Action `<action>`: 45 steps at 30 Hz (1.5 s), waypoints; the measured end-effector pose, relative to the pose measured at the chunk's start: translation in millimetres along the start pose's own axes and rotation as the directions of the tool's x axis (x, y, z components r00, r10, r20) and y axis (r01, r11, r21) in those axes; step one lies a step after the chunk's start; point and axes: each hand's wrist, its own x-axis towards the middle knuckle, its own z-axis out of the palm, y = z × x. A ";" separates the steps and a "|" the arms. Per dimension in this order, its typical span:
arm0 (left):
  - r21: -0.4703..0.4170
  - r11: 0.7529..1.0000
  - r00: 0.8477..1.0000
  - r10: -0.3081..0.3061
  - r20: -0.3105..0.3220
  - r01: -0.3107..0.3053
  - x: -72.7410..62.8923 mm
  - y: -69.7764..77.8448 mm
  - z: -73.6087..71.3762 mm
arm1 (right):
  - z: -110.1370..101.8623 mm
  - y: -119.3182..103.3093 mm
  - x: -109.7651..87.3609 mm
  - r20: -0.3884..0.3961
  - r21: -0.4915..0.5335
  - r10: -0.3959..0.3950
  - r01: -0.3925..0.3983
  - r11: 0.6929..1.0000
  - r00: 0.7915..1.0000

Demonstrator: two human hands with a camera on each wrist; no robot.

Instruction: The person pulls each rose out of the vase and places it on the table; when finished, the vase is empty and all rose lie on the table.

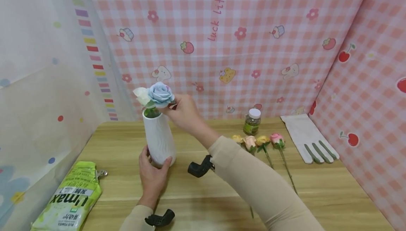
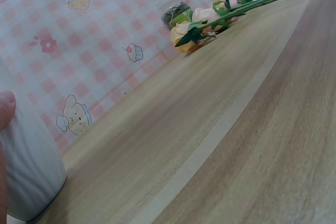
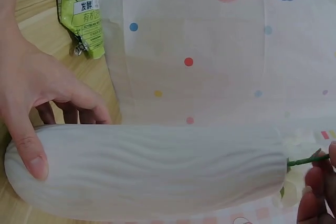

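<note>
A tall white ribbed vase (image 1: 160, 139) stands on the table, tilted slightly in the head view. Around its lower part curls my left hand (image 1: 153, 174), thumb on the near side. My right hand (image 1: 184, 113) is at the vase mouth, pinching the green stem (image 3: 308, 159) of a blue rose (image 1: 160, 94). That stem runs into the opening in the right wrist view. Beside the blue bloom, a white rose (image 1: 141, 96) with green leaves rises out of the vase.
Pink and yellow roses (image 1: 277, 139) lie on the table at right, partly behind my right sleeve. A lidded jar (image 1: 252, 122) and white-and-green gloves (image 1: 309, 137) sit farther back. At front left lies a green bag (image 1: 68, 197) with a metal clip.
</note>
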 end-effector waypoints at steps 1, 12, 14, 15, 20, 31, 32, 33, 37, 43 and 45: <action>0.000 1.000 1.000 0.001 0.000 -0.001 0.5 0.1 0.0 | 1.6 0.6 -0.3 0.008 0.008 0.008 -0.008 1.000 1.000; 0.003 1.000 1.000 0.009 -0.005 -0.009 -0.3 0.6 -0.4 | 16.6 20.5 -6.1 0.008 0.001 0.052 -0.052 0.999 0.999; 0.004 1.000 1.000 0.010 -0.007 -0.010 -0.1 0.8 -0.3 | 18.3 22.8 -6.4 -0.007 0.014 0.030 -0.030 0.999 1.000; 0.005 1.000 1.000 0.011 -0.008 -0.011 0.1 1.0 -0.3 | 18.9 23.8 -6.4 -0.013 0.019 0.022 -0.022 1.000 1.000; -0.006 1.000 1.000 0.008 -0.004 -0.008 0.3 2.5 -0.2 | 20.3 26.6 -7.4 -0.028 0.041 0.008 -0.007 0.999 1.000; -0.008 1.000 1.000 0.002 -0.001 -0.002 0.0 2.3 0.0 | 22.3 27.2 -7.4 -0.047 0.120 0.046 -0.040 0.992 0.998; -0.006 1.000 1.000 0.003 -0.001 -0.003 -0.1 2.0 0.0 | 23.0 26.7 -7.0 -0.059 0.128 0.057 -0.049 0.991 0.997; -0.006 1.000 1.000 0.003 -0.001 -0.003 -0.2 1.6 0.1 | 23.6 25.8 -6.6 -0.073 0.132 0.067 -0.057 0.990 0.995; -0.009 1.000 1.000 0.008 -0.001 -0.008 -0.4 0.6 0.6 | 26.4 22.8 -3.1 -0.128 0.154 0.087 -0.067 0.986 0.988; -0.019 1.000 1.000 0.011 -0.007 -0.012 -0.4 0.6 0.4 | 29.1 17.6 0.2 -0.147 0.214 0.096 -0.063 0.975 0.984; -0.022 1.000 1.000 0.015 -0.011 -0.015 -0.1 0.5 -0.1 | 28.8 17.3 0.0 -0.138 0.208 0.098 -0.068 0.976 0.986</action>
